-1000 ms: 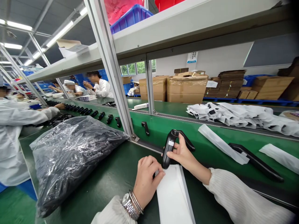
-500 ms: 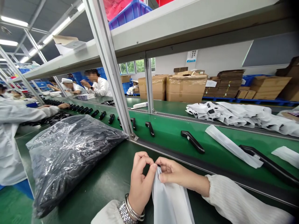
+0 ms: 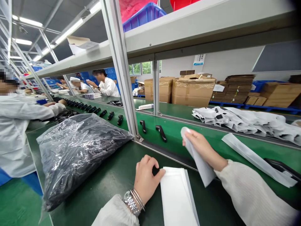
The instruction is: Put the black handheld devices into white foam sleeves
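Note:
My left hand (image 3: 148,175) rests on the green worktop with curled fingers and thumb apart, the thumb tip at the upper left corner of a stack of flat white sleeves (image 3: 177,194). A small dark patch shows between thumb and forefinger; I cannot make out what it is. Over the near edge of the belt, my right hand (image 3: 202,147) pinches the upper end of one white sleeve (image 3: 197,163), which hangs slanting down. Farther right, another white sleeve (image 3: 258,160) lies on the belt against a black handle-shaped part (image 3: 283,168). Another black part (image 3: 161,133) lies left of my right hand.
A clear plastic bag of dark items (image 3: 82,153) lies on the left. A metal post (image 3: 122,72) rises beside the belt, under a long shelf (image 3: 199,31). White packages (image 3: 246,122) are piled beyond the belt. A co-worker's sleeve (image 3: 35,110) reaches in at left.
My hands have separated; the right one has moved right and up with a sleeve. The view has turned slightly left, and black parts on the belt have shifted left relative to the post.

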Demonstrator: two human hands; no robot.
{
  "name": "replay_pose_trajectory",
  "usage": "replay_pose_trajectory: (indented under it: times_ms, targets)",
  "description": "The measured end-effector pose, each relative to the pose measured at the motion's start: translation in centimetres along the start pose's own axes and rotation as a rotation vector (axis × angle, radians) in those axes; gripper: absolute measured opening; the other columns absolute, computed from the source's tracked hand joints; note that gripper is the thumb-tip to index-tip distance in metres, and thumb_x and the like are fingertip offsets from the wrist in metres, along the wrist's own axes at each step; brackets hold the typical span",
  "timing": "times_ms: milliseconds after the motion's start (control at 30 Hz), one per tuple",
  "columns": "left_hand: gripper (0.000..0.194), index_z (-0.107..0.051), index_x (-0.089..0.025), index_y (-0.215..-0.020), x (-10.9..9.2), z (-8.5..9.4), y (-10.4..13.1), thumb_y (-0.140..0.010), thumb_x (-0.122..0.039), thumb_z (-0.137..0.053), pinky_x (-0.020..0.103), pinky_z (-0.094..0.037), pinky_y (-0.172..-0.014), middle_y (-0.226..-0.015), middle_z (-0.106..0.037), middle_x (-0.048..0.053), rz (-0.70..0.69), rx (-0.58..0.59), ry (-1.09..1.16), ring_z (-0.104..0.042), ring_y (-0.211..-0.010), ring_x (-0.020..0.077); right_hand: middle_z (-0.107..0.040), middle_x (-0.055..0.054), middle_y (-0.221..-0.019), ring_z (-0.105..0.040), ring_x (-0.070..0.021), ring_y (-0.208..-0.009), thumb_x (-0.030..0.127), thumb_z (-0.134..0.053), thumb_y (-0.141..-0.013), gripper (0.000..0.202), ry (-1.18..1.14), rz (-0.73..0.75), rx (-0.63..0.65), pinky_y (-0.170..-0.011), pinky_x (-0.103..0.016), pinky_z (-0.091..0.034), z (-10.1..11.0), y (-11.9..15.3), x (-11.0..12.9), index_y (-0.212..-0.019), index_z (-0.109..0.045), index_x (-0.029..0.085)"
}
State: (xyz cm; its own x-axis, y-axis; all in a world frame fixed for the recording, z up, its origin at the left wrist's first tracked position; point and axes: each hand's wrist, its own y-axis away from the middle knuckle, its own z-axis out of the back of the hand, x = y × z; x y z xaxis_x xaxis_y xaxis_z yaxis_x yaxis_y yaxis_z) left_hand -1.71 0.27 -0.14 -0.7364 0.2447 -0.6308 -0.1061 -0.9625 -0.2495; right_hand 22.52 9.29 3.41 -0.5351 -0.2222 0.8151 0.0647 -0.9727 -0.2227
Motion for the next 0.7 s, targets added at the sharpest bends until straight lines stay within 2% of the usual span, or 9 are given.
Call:
replay_pose_trajectory:
  times_ms: [100, 167, 233, 300, 400, 467, 500, 600, 700]
  targets:
    - [0.018, -0.055, -0.02, -0.076, -0.1, -0.2, 0.3, -0.072, -0.029, -0.071, 0.035, -0.034, -0.08, -0.085, -0.052, -0.001, 0.021, 0.101, -0.073, -0.052, -0.086, 0.0207, -0.068, -0.007, -0.08, -0.066, -0.0257, -0.075, 0.044, -0.039, -0.091, 0.031, 0.252, 0.032, -0.085, -0.07, -0.035, -0.046, 1.9, -3.6, -2.2, -0.086, -0.058, 0.02]
    - [0.011, -0.054, -0.019, -0.073, -0.3, -0.3, 0.4, -0.074, -0.02, -0.065, 0.034, -0.033, -0.081, -0.084, -0.053, -0.001, -0.008, 0.136, -0.068, -0.053, -0.086, 0.0191, -0.066, -0.012, -0.103, -0.063, -0.0315, -0.096, 0.039, -0.049, -0.086, 0.025, 0.318, 0.091, -0.074, -0.08, -0.041, -0.044, 1.4, -4.9, -2.6, -0.099, -0.061, 0.021]
    - [0.01, -0.054, -0.019, -0.072, -0.6, -0.4, 0.5, -0.078, -0.012, -0.056, 0.033, -0.032, -0.081, -0.084, -0.054, -0.001, -0.053, 0.139, -0.056, -0.052, -0.085, 0.0172, -0.059, -0.012, -0.123, -0.056, -0.0316, -0.112, 0.034, -0.054, -0.083, 0.034, 0.358, 0.178, -0.009, -0.09, -0.042, -0.041, -0.5, -5.6, -2.1, -0.115, -0.059, 0.024]
    - [0.013, -0.054, -0.019, -0.072, -0.8, -0.5, 0.7, -0.081, -0.01, -0.051, 0.032, -0.032, -0.08, -0.085, -0.054, 0.0, -0.077, 0.122, -0.059, -0.052, -0.085, 0.0167, -0.058, -0.008, -0.125, -0.056, -0.0264, -0.113, 0.03, -0.054, -0.083, 0.044, 0.363, 0.258, 0.107, -0.09, -0.036, -0.042, -3.5, -6.1, -0.9, -0.127, -0.053, 0.029]
    - [0.014, -0.052, -0.02, -0.074, -0.6, -0.8, 0.9, -0.084, -0.012, -0.049, 0.033, -0.032, -0.079, -0.086, -0.055, 0.0, -0.079, 0.1, -0.086, -0.051, -0.085, 0.0169, -0.062, -0.004, -0.113, -0.062, -0.0207, -0.099, 0.028, -0.054, -0.084, 0.051, 0.366, 0.323, 0.27, -0.079, -0.029, -0.045, -8.5, -7.1, 1.0, -0.134, -0.048, 0.034]
    - [0.011, -0.052, -0.02, -0.075, -0.2, -1.1, 0.9, -0.085, -0.018, -0.053, 0.034, -0.032, -0.079, -0.085, -0.055, 0.0, -0.063, 0.09, -0.115, -0.05, -0.084, 0.0173, -0.061, -0.006, -0.108, -0.064, -0.0202, -0.086, 0.03, -0.056, -0.083, 0.054, 0.38, 0.316, 0.322, -0.071, -0.029, -0.044, -11.5, -8.1, 1.8, -0.136, -0.047, 0.035]
    - [0.01, -0.052, -0.02, -0.076, 0.2, -1.2, 0.8, -0.082, -0.024, -0.06, 0.035, -0.032, -0.078, -0.085, -0.054, 0.0, -0.041, 0.091, -0.131, -0.05, -0.082, 0.0178, -0.06, -0.007, -0.107, -0.063, -0.0201, -0.08, 0.031, -0.056, -0.083, 0.054, 0.385, 0.298, 0.329, -0.067, -0.029, -0.043, -12.7, -8.7, 2.0, -0.137, -0.048, 0.033]
    - [0.037, -0.051, -0.02, -0.073, 1.2, -1.9, 0.5, -0.058, -0.036, -0.081, 0.036, -0.031, -0.075, -0.081, -0.053, -0.001, 0.053, 0.139, -0.151, -0.048, -0.077, 0.0185, -0.057, -0.01, -0.103, -0.059, -0.0191, -0.069, 0.036, -0.054, -0.085, 0.045, 0.363, 0.202, 0.303, -0.061, -0.03, -0.039, -15.5, -10.6, 1.7, -0.129, -0.056, 0.026]
    - [0.031, -0.049, -0.018, -0.062, 2.1, -2.9, 0.3, -0.061, -0.028, -0.079, 0.035, -0.029, -0.074, -0.071, -0.049, -0.002, 0.034, 0.229, -0.144, -0.047, -0.072, 0.0159, -0.056, -0.009, -0.096, -0.055, -0.0169, -0.064, 0.034, -0.051, -0.086, 0.028, 0.262, 0.104, 0.245, -0.062, -0.031, -0.039, -16.6, -11.9, 0.5, -0.106, -0.066, 0.021]
